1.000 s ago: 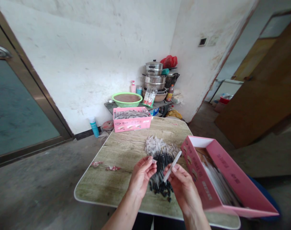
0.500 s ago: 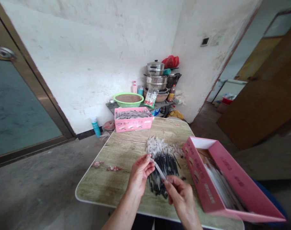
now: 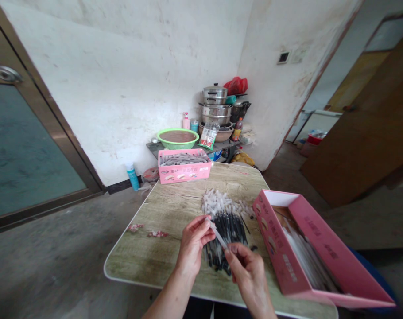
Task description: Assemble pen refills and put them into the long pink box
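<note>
A translucent white pen barrel (image 3: 218, 235) slants between my two hands above the table. My right hand (image 3: 246, 266) pinches its lower end between thumb and fingers. At the upper end, my left hand (image 3: 195, 239) is closed on a small whitish pen cap (image 3: 207, 220), which now meets the barrel; how far they overlap is too small to tell. Behind and below the barrel lies a pile of dark pen refills or inner parts (image 3: 230, 228). Just beyond that is a heap of small whitish caps (image 3: 218, 201).
A pink box (image 3: 184, 173) full of whitish pens stands at the table's far left. On the right, a larger pink box (image 3: 277, 252) holds long translucent pieces. Past the far edge, a green basin (image 3: 177, 142) and stacked steel pots (image 3: 216, 113) rest on a low stand.
The pen barrel has moved up and left with my right hand, so its upper end now meets the cap in my left hand. The piles and boxes are unchanged.
</note>
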`<state>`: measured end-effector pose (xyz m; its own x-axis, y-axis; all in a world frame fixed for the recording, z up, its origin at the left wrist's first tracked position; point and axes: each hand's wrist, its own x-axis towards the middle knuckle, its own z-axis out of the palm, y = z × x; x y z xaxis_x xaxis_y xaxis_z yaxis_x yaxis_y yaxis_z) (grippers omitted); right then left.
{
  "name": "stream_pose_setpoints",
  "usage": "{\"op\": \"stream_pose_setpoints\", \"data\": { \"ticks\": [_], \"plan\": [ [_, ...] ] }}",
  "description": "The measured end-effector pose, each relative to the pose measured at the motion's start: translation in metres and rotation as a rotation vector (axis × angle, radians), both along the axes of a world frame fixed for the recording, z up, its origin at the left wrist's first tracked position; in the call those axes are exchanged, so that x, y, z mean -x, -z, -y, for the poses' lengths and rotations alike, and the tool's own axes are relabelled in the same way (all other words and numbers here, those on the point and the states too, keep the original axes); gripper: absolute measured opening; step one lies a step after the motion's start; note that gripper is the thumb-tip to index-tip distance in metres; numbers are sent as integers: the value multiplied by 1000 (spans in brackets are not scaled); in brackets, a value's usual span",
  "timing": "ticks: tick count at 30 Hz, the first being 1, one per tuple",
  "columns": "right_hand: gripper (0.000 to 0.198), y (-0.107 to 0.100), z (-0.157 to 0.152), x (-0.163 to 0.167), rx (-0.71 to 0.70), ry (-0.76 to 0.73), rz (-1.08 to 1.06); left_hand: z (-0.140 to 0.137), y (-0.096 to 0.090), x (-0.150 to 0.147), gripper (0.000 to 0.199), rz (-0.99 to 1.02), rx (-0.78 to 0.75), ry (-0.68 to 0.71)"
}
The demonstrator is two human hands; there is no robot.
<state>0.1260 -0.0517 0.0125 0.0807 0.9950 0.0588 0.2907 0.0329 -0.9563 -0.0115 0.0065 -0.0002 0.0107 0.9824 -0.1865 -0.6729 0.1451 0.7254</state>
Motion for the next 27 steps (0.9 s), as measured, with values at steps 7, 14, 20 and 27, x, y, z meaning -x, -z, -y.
{"op": "stream_pose_setpoints", "data": {
  "ticks": [7,14,20,27],
  "plan": [
    [34,4,2,-1,-22,36,49,2,-1,0,34,-63,-28,5],
    [40,10,3,-1,-57,61,94,1,0,2,30,-130,-88,1],
    [41,12,3,0,-91,96,91,0,-2,3,29,-147,-118,27],
    [37,10,2,10,-91,37,71,-3,-8,4,34,-137,-119,1]
  ]
}}
